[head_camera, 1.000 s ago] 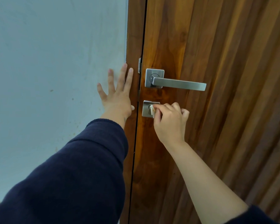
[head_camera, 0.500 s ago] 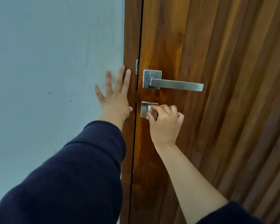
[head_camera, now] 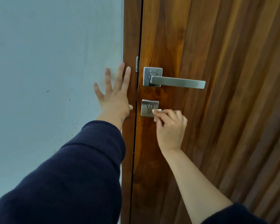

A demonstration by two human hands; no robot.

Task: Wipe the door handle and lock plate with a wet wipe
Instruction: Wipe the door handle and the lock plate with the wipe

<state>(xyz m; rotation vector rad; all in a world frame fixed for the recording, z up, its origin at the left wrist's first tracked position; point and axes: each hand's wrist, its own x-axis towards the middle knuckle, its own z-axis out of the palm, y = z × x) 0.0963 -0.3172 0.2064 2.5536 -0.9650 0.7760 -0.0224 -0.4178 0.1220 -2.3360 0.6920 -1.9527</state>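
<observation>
Wet wipe pinched against the lock plate's right edge

The right hand (head_camera: 170,126) pinches a small folded wet wipe (head_camera: 156,113) at its fingertips, pressed to the right side of the square lock plate (head_camera: 148,108), just below the door handle (head_camera: 176,81). The left hand (head_camera: 115,96) lies flat, fingers spread, on the wall (head_camera: 55,62) and door frame (head_camera: 130,46).
</observation>
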